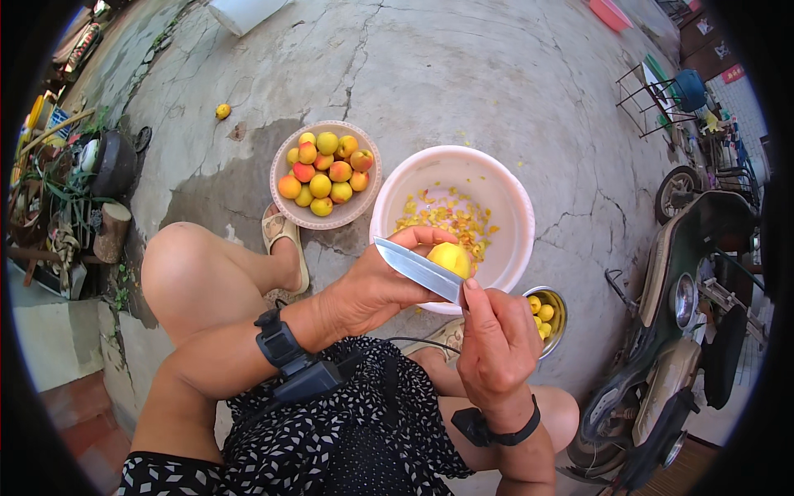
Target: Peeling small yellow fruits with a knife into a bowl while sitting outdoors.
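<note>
The person's right hand (499, 347) pinches the knife (418, 269) near the base of its blade, thumb and forefinger together on it, the handle mostly hidden in the fist. Just left and farther, the left hand (368, 289) curls its fingers around a yellow fruit (449, 258), holding it above the pink basin's near side with the broad blade lying across in front.

The fruit seems light and fairly firm, but its pared surface is probably wet, slippery and easily bruised; a gentle cupping hold from the side and underneath, fingertips clear of the blade, should suit it. The knife looks stiff and is best held at the handle.

To the right, near the basin, a metal bowl (562, 318) contains yellow fruits (543, 314). Beyond the hands, the pink basin (517, 190) has peelings (447, 211) scattered inside. Left of it, a shallow basket (277, 157) carries red-and-yellow fruits (327, 169). Farther left, a single fruit (222, 111) lies on the cracked ground (463, 83).
</note>
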`<move>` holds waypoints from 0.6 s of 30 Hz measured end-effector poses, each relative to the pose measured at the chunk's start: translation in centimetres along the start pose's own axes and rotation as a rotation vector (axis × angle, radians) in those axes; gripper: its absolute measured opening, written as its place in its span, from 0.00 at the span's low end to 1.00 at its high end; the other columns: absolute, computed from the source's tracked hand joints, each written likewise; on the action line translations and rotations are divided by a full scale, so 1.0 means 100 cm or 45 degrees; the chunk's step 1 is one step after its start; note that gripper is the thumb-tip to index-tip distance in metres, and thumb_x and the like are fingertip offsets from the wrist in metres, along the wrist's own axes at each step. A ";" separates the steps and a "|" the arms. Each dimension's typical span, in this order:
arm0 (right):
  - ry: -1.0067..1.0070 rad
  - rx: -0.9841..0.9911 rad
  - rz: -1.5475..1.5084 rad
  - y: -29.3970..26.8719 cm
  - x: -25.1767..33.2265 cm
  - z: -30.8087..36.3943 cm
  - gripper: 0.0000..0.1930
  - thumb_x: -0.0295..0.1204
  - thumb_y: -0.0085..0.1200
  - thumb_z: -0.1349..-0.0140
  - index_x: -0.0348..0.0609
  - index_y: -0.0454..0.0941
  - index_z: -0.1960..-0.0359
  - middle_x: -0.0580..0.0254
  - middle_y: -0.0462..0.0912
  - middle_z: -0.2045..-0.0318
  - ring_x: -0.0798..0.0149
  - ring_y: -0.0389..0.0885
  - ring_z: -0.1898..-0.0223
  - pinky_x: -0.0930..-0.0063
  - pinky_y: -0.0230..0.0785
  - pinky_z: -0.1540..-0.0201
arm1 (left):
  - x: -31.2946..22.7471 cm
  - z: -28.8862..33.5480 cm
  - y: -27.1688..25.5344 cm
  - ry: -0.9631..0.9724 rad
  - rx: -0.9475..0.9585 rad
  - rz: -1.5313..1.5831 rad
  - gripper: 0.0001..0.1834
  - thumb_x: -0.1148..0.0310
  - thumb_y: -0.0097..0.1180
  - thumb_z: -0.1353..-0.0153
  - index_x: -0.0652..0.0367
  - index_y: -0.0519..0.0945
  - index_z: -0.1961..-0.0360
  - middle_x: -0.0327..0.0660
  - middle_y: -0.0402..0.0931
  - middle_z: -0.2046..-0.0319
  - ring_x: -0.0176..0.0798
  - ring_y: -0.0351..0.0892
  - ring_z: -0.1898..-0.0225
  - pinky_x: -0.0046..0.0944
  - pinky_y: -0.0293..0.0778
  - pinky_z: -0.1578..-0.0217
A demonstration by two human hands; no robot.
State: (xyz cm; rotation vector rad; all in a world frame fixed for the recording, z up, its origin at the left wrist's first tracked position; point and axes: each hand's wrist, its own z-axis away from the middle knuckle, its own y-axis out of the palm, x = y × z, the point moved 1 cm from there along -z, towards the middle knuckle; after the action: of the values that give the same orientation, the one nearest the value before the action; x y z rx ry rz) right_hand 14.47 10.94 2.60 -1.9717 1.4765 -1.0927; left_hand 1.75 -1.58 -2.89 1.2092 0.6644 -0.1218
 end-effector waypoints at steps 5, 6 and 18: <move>-0.051 0.050 0.020 0.006 0.008 -0.003 0.20 0.14 0.61 0.49 0.32 0.83 0.52 0.57 0.80 0.68 0.59 0.77 0.73 0.68 0.70 0.73 | -0.005 0.013 -0.002 0.022 -0.055 -0.023 0.36 0.75 0.71 0.46 0.61 0.66 0.39 0.54 0.73 0.41 0.48 0.73 0.37 0.47 0.71 0.35; -0.062 0.050 0.025 0.007 0.009 -0.003 0.20 0.14 0.61 0.49 0.32 0.83 0.52 0.57 0.80 0.68 0.60 0.76 0.73 0.68 0.70 0.74 | -0.005 0.015 -0.004 0.031 -0.064 -0.051 0.35 0.76 0.71 0.46 0.61 0.66 0.40 0.54 0.73 0.42 0.47 0.73 0.37 0.47 0.72 0.35; -0.062 0.003 0.091 0.003 0.009 -0.004 0.21 0.14 0.61 0.50 0.31 0.83 0.51 0.56 0.80 0.69 0.59 0.75 0.74 0.67 0.69 0.74 | -0.012 0.028 0.000 0.091 -0.127 -0.099 0.30 0.79 0.66 0.43 0.63 0.66 0.41 0.50 0.75 0.44 0.46 0.76 0.40 0.51 0.78 0.41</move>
State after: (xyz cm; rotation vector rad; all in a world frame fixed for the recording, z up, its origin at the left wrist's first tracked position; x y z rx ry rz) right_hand 14.02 10.02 2.90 -1.9145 1.5072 -1.0084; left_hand 1.90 -4.35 -1.70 1.0966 0.7715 -0.1092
